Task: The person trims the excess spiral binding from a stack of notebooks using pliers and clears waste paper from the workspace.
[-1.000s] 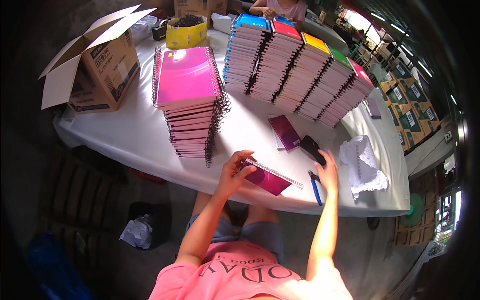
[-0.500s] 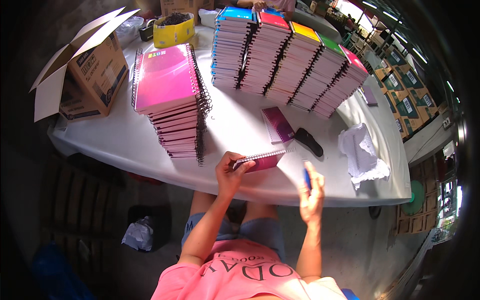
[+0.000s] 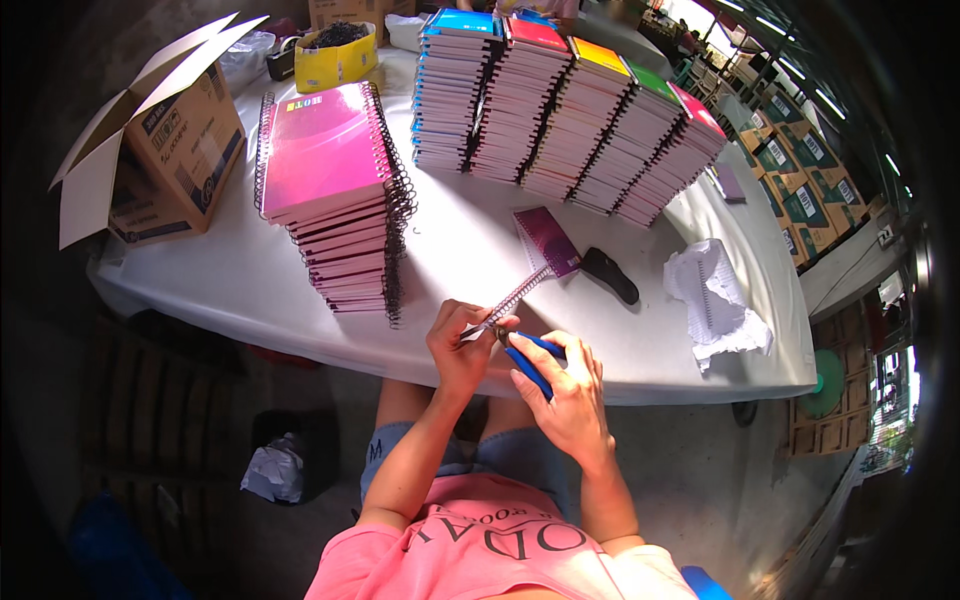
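My left hand (image 3: 458, 345) grips a small spiral notebook (image 3: 519, 293), held nearly edge-on so that its wire coil faces up. In my right hand (image 3: 570, 395) is a pair of blue-handled pliers (image 3: 530, 366), the jaws meeting the coil's near end beside my left fingertips. Whether the jaws are closed on the wire is too small to tell. Beyond the coil's far end lies a purple notebook cover (image 3: 553, 238) with spiral-edged pages, next to a flat black oblong object (image 3: 609, 276).
A tall stack of magenta spiral notebooks (image 3: 325, 150) stands left of centre. Several colour-topped notebook stacks (image 3: 545, 115) line the back. An open carton (image 3: 180, 150), a yellow container of dark coils (image 3: 337, 65) and torn white pages (image 3: 708, 305) share the white-covered table (image 3: 250, 290).
My right hand has swung left, bringing the pliers to the coil. My left hand has turned the notebook, so its far end now points away and to the right.
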Demonstrator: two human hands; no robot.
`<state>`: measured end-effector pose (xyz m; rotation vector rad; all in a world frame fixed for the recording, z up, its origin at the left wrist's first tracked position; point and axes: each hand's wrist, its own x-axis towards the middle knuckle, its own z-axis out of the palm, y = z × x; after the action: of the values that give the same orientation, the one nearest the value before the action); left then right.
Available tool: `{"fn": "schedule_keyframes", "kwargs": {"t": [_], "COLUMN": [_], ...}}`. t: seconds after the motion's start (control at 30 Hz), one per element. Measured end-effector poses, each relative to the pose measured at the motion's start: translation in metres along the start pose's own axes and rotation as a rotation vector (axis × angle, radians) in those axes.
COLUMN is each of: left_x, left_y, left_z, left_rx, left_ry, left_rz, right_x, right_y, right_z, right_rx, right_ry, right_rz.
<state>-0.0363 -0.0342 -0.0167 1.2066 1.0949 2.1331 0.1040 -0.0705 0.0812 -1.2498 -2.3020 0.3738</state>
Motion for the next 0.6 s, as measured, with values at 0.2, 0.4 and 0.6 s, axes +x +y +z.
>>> {"fn": "schedule_keyframes", "kwargs": {"t": [0.2, 0.4, 0.6], "left_x": [-0.004, 0.013, 0.022], "left_y": [-0.006, 0.011, 0.036], "left_z": [-0.002, 0.007, 0.014], "left_rx": [0.118, -0.073, -0.173], "left_ry": [0.018, 0.24, 0.177], "left_rz": [0.128, -0.177, -0.129], "right_x": [-0.002, -0.013, -0.019], "right_y": [0.023, 0.063, 0.126], "right_z": [0.004, 0.017, 0.016], "right_rx": [1.348, 0.224, -0.335], "right_ry": [-0.447, 0.093, 0.105], "right_rz": [0.542, 0.308, 0.455]}}
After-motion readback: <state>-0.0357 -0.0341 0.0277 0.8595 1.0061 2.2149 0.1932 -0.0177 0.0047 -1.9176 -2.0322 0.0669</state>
